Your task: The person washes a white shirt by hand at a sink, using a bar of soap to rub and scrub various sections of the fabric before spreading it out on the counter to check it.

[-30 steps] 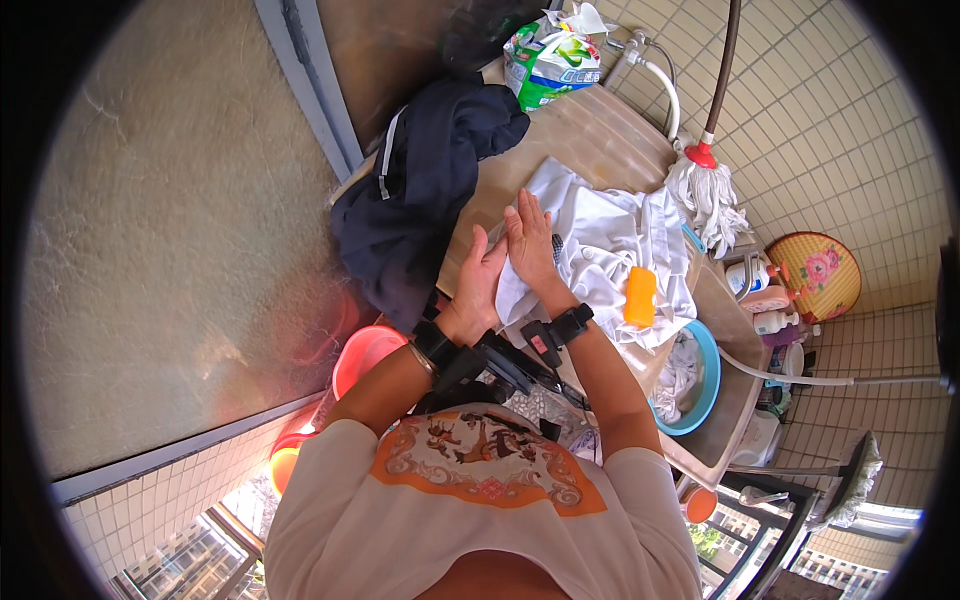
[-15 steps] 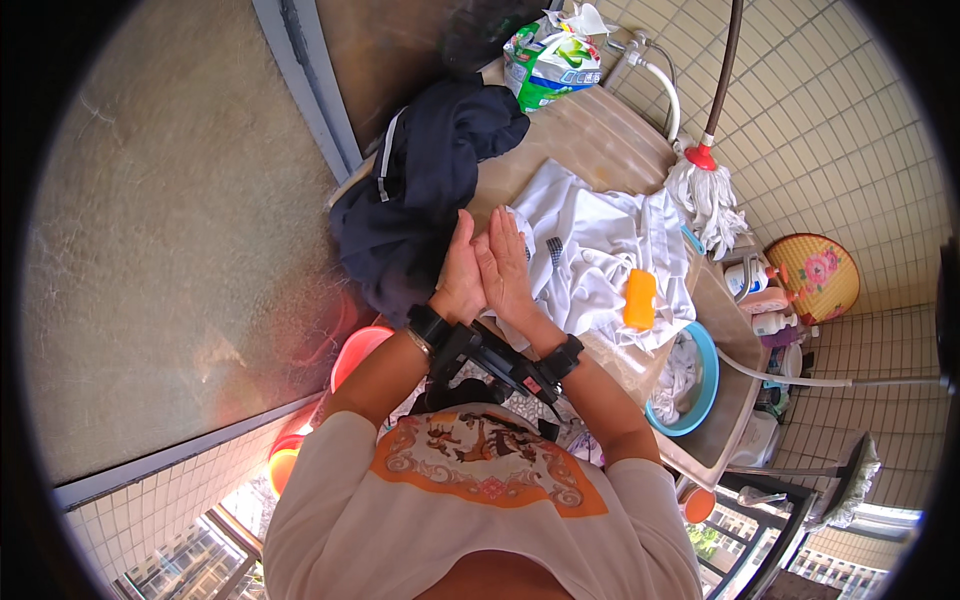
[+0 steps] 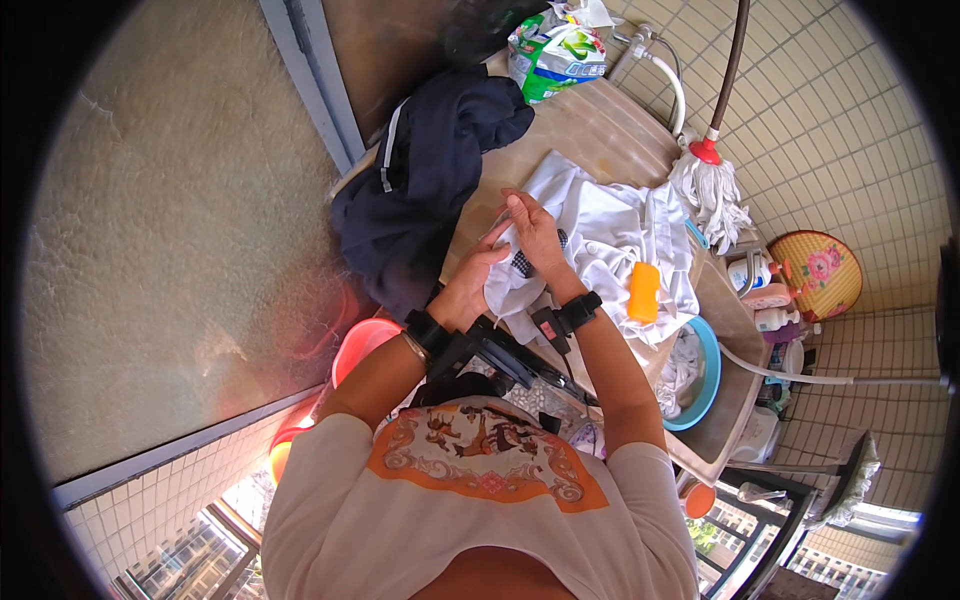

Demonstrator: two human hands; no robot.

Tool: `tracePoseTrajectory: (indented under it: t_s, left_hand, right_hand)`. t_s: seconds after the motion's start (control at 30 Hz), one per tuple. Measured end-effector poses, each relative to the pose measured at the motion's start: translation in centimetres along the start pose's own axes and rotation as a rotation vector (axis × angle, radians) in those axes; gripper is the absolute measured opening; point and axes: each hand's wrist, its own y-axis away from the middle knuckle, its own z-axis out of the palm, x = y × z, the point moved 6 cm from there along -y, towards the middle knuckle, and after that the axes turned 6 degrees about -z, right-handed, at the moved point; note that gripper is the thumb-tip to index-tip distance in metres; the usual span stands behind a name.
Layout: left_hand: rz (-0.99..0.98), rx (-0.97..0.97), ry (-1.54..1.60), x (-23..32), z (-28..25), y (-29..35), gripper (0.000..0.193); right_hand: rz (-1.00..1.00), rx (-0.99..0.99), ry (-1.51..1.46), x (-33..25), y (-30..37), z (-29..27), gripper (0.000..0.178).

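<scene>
Pinching white garment (image 3: 600, 235) now, left hand (image 3: 478, 275), right hand (image 3: 532, 228) (palms pressed flat earlier); both grips clamped

We see a white garment (image 3: 610, 235), crumpled and spread on the tan washing slab at centre frame, right of a dark navy garment. Its near edge, with a small black-and-white checked patch (image 3: 522, 262), is bunched up between both hands. An orange soap bar (image 3: 643, 291) lies on its right part.
</scene>
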Motion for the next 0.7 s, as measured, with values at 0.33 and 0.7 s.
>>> tracePoseTrajectory:
  t_s: [0.33,0.7]
  left_hand:
    - [-0.062,0.045,0.002,0.0,-1.2,1.3,0.054]
    - [-0.110,0.286,0.143,-0.4,-1.5,2.0,0.053]
  right_hand:
    - [0.230,-0.264,-0.167,0.1,1.1,-1.5,0.028]
    - [-0.586,-0.075,0.670,-7.9,9.3,4.7,0.007]
